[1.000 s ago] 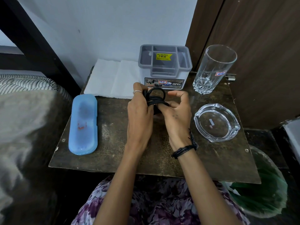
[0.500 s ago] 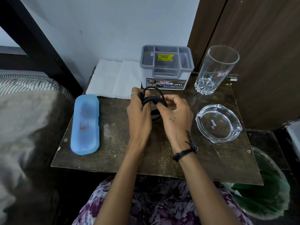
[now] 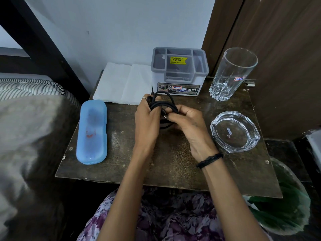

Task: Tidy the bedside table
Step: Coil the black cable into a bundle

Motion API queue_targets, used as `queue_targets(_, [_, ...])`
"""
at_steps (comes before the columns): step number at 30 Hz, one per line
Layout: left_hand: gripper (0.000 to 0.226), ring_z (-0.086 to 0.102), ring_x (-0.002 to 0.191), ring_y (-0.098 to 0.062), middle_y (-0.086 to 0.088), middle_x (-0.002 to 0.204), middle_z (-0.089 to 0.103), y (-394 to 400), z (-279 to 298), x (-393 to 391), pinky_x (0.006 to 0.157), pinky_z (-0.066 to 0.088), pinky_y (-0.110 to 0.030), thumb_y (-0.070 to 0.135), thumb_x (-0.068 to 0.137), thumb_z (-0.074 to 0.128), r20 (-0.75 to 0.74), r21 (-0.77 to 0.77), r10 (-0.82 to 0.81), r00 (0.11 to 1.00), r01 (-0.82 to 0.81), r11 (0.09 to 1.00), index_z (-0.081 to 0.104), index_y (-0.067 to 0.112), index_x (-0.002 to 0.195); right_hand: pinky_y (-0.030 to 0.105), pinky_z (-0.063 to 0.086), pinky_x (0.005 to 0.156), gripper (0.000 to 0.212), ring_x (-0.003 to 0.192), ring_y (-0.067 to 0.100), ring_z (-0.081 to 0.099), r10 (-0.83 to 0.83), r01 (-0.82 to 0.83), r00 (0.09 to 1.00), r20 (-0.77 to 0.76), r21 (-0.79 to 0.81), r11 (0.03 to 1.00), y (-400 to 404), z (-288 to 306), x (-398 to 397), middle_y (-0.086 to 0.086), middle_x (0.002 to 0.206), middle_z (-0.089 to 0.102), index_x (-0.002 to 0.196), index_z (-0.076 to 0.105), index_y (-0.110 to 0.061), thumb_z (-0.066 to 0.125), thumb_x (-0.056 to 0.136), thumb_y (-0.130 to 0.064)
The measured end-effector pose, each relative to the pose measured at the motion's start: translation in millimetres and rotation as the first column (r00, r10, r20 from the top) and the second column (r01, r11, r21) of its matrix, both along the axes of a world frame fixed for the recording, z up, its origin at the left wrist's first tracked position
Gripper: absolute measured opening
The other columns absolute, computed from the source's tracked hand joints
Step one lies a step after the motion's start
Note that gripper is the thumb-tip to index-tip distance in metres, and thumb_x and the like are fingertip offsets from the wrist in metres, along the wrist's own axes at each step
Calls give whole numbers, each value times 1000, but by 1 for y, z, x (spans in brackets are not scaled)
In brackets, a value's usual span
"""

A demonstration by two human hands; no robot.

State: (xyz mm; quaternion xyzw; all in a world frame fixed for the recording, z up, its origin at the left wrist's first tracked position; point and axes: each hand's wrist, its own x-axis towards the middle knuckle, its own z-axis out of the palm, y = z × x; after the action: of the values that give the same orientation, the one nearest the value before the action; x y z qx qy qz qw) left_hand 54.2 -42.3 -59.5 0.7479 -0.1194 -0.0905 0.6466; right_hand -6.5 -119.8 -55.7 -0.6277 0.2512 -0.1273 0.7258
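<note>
Above the surface (image 3: 173, 162), both hands gripped the coiled black cable (image 3: 162, 103). The right hand (image 3: 187, 124) had just pinched its plug end, so the left hand (image 3: 147, 122) kept the coil nearly bundled.

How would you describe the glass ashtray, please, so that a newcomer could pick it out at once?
Start from the dark bedside table and go to its right side, beside the brown wooden door. The ashtray lies flat there, nearer the person than the tall drinking glass and just right of the right hand. Unlike the tall upright glass, it is low, wide and rounded, with a thick notched rim.
</note>
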Motion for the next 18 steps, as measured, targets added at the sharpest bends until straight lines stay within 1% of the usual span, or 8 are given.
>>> queue_targets(2, [26,50,54,-3,9,57,58,1,3,3,54,42,-19,1,83,44,-117,-67,-53,992,45,997,59,15,68,24,51,75,20,79,13,64,89,-91,994,70,26,996,-3,2,-1,4,82,69,81,61,-17,67,77,2])
queue_targets(4, [30,50,47,-1,11,48,57,3,5,4,47,41,-14,1,85,44,-228,-95,-90,970,69,993,59,15,63,24,54,76,27,80,13,65,90,-86,990,107,-40,995,-3,1,0,3,85,68,88,58,-18,71,74,1])
queue_targets(7, [34,41,37,-3,11,37,43,6,5,6,39,34,-12,7,88,46,-339,-33,-85,937,79,996,48,15,55,40,56,75,43,80,22,66,-8,43,995,98,-350,936,-2,-2,-1,-8,92,62,94,51,-33,80,68,-17])
queue_targets(9, [31,39,40,-7,6,42,37,7,4,9,42,33,-16,11,87,48,-376,-2,-76,924,81,997,44,15,57,43,56,68,38,75,24,63,-6,80,991,137,-537,840,0,-1,-2,-13,97,56,95,52,-36,78,70,-24])
queue_targets(11, [28,41,43,-8,3,49,36,8,3,10,47,35,-18,14,88,49,-398,-8,-93,913,98,995,46,15,61,34,56,65,29,75,14,62,29,97,984,174,-668,738,0,0,-2,-15,101,52,99,61,-31,75,74,-23])
queue_targets(12, [28,41,44,-8,3,49,36,8,2,11,49,36,-19,14,89,49,-400,-16,-113,910,116,993,46,16,61,30,56,66,27,77,8,61,37,108,982,187,-706,700,-1,0,-3,-15,102,51,100,65,-28,74,76,-22])
queue_targets(14, [28,42,42,-7,6,45,38,8,0,12,52,36,-21,15,91,48,-409,-41,-164,898,162,986,49,17,63,29,56,70,21,84,3,57,37,138,977,210,-757,639,-5,-2,-4,-13,104,51,99,69,-23,72,78,-22])
queue_targets(18, [19,41,35,-3,10,37,40,7,-2,16,50,37,-20,12,96,44,-510,-186,-267,817,199,962,54,12,80,35,56,74,13,93,9,57,70,150,972,226,-817,556,-9,-3,-5,-4,107,55,95,68,-19,67,83,-18])
